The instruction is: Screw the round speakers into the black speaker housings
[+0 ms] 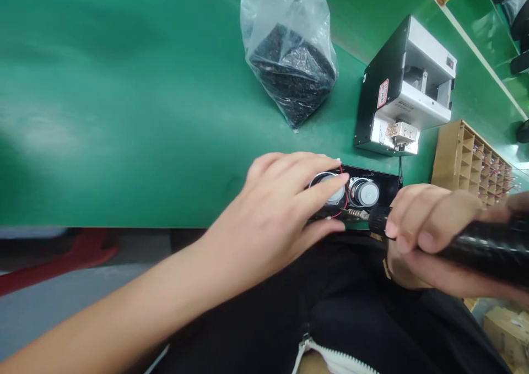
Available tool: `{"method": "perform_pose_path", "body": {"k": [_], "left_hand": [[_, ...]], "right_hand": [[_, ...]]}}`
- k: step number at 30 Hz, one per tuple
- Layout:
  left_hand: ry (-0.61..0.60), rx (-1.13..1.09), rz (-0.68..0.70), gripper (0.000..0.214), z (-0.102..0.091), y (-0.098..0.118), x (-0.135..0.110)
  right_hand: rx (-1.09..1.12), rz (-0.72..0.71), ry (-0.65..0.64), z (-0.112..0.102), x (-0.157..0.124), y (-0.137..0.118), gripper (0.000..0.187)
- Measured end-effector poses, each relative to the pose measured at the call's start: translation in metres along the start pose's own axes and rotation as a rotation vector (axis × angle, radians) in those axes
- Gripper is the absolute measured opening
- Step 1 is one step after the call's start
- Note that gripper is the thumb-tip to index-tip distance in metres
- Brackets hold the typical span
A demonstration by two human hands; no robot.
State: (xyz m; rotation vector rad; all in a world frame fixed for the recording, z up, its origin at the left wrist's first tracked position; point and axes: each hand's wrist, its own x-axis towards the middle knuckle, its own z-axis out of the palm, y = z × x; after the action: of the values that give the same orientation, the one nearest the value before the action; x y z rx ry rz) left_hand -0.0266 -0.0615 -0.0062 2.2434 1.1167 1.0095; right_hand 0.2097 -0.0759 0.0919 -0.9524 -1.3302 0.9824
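Just right of and below the frame's centre lies a panel, black, flat and oblong, along the near edge of the glossy green counter. It bears two round speakers with smooth, dull grey metal backs, and thin red wire curls between them. The left hand spreads over the left speaker, fingers apart and thumb out toward the panel's near edge; whether it grips that edge, I cannot tell. At lower right, the right hand is wrapped tightly round a tool, a shiny black cylinder with a ribbed metal tip pointing in between the speakers. A crinkled, translucent plastic bag with dark contents sits at upper centre. Toward upper right stands a boxy machine of black and silver metal, and below it a cardboard box divided into square cells.
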Motion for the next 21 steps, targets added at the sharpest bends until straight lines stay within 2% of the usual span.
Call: {"method": "perform_pose_path", "body": {"k": [2,6,13,18,19,21], "left_hand": [[-0.018,0.074,-0.014,0.025,-0.005,-0.005,0.001],[-0.069,0.135,-0.045,0.03,-0.005,-0.01,0.001],[-0.163,0.088,-0.103,0.025,-0.005,-0.006,0.011],[-0.167,0.177,-0.052,0.027,-0.007,-0.006,0.015],[-0.166,0.178,-0.041,0.029,-0.006,-0.007,0.015],[-0.167,0.166,-0.03,0.031,-0.006,-0.009,0.015]], "right_hand": [[0.058,-0.088,0.057,0.005,0.006,0.013,0.039],[0.064,-0.111,0.113,0.011,0.017,0.029,0.053],[0.051,-0.093,0.029,0.005,0.017,0.042,0.056],[0.232,-0.356,-0.125,-0.002,0.022,0.066,0.098],[0.247,-0.376,-0.131,-0.002,0.022,0.068,0.102],[0.198,-0.309,-0.106,-0.001,0.019,0.067,0.097]]}}
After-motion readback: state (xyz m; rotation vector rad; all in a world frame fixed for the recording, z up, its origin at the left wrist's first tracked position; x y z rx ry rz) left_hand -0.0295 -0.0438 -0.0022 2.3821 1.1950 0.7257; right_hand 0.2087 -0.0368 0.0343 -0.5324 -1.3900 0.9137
